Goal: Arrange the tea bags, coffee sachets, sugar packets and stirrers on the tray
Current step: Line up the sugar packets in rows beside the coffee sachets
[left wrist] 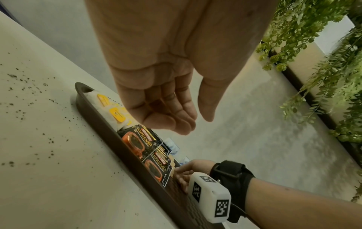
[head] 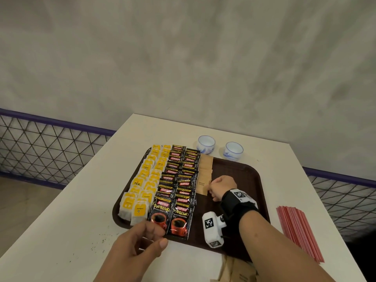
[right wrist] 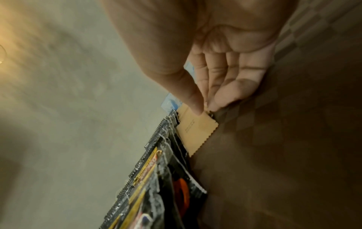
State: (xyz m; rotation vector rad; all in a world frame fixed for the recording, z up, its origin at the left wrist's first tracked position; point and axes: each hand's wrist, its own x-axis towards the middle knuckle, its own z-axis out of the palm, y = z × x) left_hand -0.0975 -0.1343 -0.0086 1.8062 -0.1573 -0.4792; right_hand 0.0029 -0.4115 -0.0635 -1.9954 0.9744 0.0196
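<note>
A dark brown tray point(head: 246, 174) lies on the white table. Two rows of yellow tea bags point(head: 142, 186) fill its left side, with two rows of black coffee sachets point(head: 179, 188) beside them. A row of brown sugar packets point(head: 204, 171) runs next to the sachets. My right hand point(head: 218, 189) pinches the nearest sugar packet point(right wrist: 195, 130) by its right edge, thumb on top, low on the tray. My left hand point(head: 142, 241) hovers at the tray's near left edge, fingers loosely curled and holding nothing point(left wrist: 176, 119). Red stirrers point(head: 299, 231) lie on the table right of the tray.
Two small white and blue cups point(head: 206, 143) point(head: 233, 151) stand behind the tray. More brown packets point(head: 238, 271) lie on the table near the front edge. Dark crumbs point(left wrist: 29, 108) dot the table left of the tray. A mesh railing point(head: 50, 145) runs behind the table.
</note>
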